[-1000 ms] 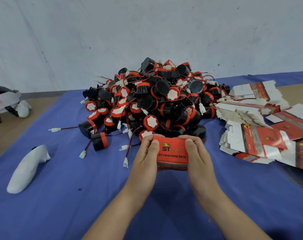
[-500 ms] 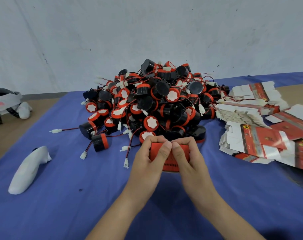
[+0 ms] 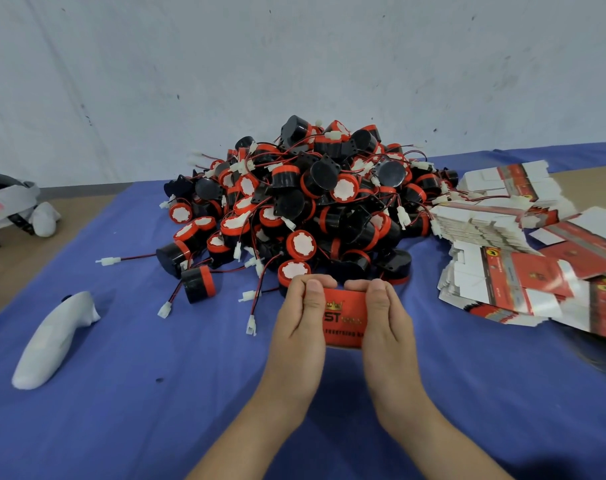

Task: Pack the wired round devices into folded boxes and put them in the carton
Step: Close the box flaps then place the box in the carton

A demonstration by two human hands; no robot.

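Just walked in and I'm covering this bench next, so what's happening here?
A person holds a small red box between the left hand and right hand, fingers curled over its far edge, over the blue cloth. Behind it sits the pile of wired round devices; flat unfolded boxes lie to its right. No carton is in view.

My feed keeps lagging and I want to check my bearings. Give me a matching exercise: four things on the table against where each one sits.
Things
1. red box
2. pile of round devices
3. flat box blanks
4. white controller

Places
A. lying alone on the blue cloth, far left
B. held between the left hand and the right hand
C. stacked and fanned out at the far right
D. heaped in the middle, just behind the hands

Pairs: 1-B, 2-D, 3-C, 4-A
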